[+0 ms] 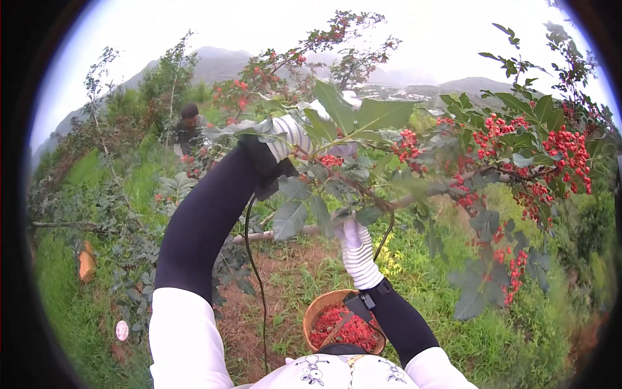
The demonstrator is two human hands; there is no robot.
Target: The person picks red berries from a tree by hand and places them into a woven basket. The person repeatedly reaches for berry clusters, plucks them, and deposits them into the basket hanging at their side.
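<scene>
My left hand, in a striped knit glove, reaches up into the leaves of a Sichuan pepper tree. Broad green leaves cover most of its fingers. A small cluster of red berries sits just below it. Lower down, my right hand, gloved alike, is raised to the underside of a branch. Leaves hide its fingertips, so its grip cannot be made out. Beneath it, a woven basket holds many red berries and hangs close against my front.
Heavy berry clusters hang on the right, with more drooping lower. Black cables run from both wrists. Another person is among shrubs at the back left. Grass covers the slope.
</scene>
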